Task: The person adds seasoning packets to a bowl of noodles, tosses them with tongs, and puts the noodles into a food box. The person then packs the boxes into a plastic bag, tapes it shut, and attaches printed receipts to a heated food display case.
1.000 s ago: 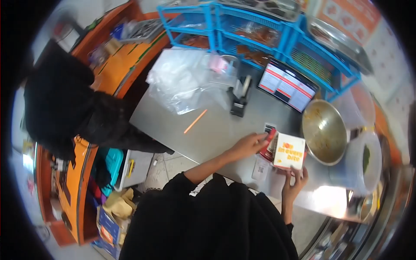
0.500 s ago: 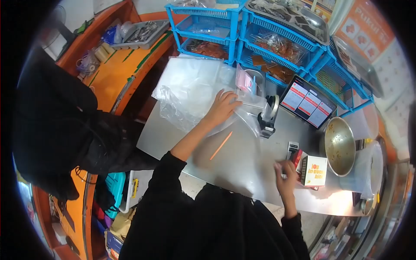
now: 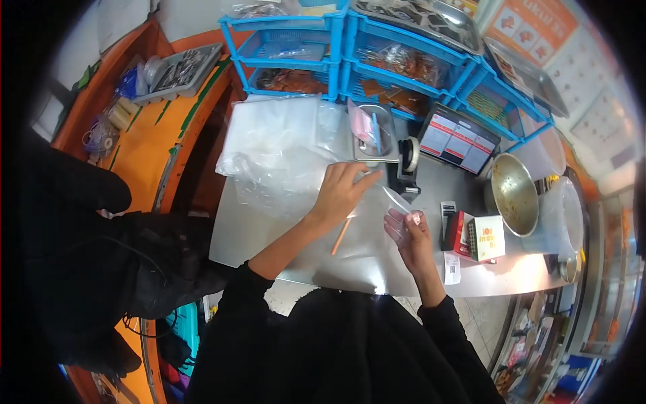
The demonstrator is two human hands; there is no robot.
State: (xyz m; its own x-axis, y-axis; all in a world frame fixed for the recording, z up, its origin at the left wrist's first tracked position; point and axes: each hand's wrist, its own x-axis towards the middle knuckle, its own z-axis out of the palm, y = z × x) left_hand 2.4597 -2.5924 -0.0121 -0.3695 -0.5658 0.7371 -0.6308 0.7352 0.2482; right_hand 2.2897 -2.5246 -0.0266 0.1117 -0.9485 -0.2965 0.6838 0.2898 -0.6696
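Observation:
A clear plastic bag [image 3: 394,199] is stretched between my hands above the metal table [image 3: 235,232]. My left hand [image 3: 339,192] pinches its left side, near the stack of clear bags [image 3: 269,131]. On the other side, my right hand [image 3: 408,232] has its fingers closed on the bag's edge. An orange stick [image 3: 342,236] lies on the table below my left hand. Just behind the hands stands a black tape dispenser [image 3: 406,168]. To the right of my right hand are a white printed box [image 3: 487,238] and a red box [image 3: 459,232], side by side.
Blue shelf racks [image 3: 343,60] line the back. A tablet [image 3: 459,140] and a metal bowl [image 3: 515,195] stand at the right, beside a clear tub [image 3: 562,215]. A metal tray [image 3: 374,135] holds a pink packet. At the left is a person in black [image 3: 74,249].
My right hand has left the boxes and moved up and left to the plastic bag. My left hand has drawn the bag away from the stack. The view has shifted.

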